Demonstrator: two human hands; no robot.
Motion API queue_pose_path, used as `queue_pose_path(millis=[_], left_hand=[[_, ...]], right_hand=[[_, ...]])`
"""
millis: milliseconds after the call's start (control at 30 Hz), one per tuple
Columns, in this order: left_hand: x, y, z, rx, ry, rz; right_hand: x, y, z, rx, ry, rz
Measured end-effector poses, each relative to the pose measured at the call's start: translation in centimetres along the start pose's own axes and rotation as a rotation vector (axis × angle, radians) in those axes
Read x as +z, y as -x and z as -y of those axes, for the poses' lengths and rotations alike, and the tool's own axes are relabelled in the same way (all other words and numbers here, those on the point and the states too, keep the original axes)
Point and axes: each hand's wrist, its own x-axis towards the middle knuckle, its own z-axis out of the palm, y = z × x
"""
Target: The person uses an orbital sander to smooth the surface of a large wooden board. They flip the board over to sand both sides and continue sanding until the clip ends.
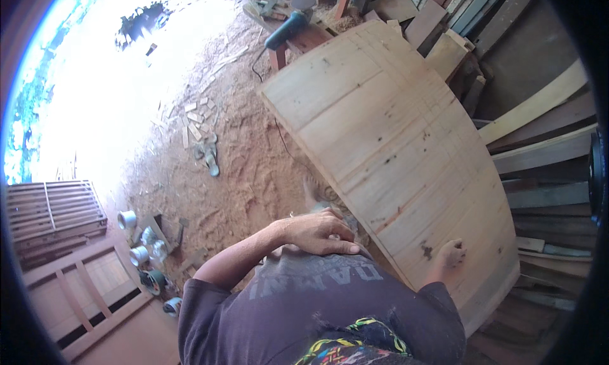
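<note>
A large pale wooden panel of joined boards slants across the middle and right, with thin lines and dark knots on its face. Close to its near end, my right hand rests on the boards with its fingers curled in. Whether anything small is inside that hand is hidden. My left hand lies against the front of my dark shirt, left of the panel's long edge. Its thumb stretches out and the fingers bend over the far side, partly out of sight. No tool shows in it.
Beyond the panel, a teal corded power tool lies on a wooden bench. Sawdust and wood scraps cover the floor. Stacked boards line the right. Wooden frames and several tape-like rolls are at lower left.
</note>
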Motion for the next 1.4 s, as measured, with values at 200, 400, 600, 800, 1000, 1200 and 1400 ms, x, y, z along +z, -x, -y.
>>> queue_pose_path(millis=[200,400,600,800,1000,1200,1400], left_hand=[[-8.5,0.6,2.2,-0.017,0.033,0.122],[-21.1,0.5,7.4,-0.291,0.199,-0.359],[-40.5,-0.5,24.7,-0.421,-0.277,-0.992],[-51.6,-7.1,34.5,-0.548,-0.582,-0.889],[-57.2,-10.4,41.0,-0.528,0.164,-0.565],[-57.6,-11.3,40.1,-0.264,0.274,-0.595],[-56.2,-7.0,31.9,-0.374,0.404,-0.455]], right_hand=[[-5.0,3.9,10.3,-0.001,0.010,0.174],[-2.5,9.1,12.1,-0.129,-0.268,0.067],[-1.3,24.6,16.6,-0.131,-0.748,0.249],[-4.0,43.8,19.4,0.084,-0.654,0.289],[-7.9,56.5,24.6,-0.009,-0.725,0.299],[-9.3,59.4,29.5,0.204,-0.731,0.226],[-10.1,62.6,30.9,0.214,-0.746,0.113]])
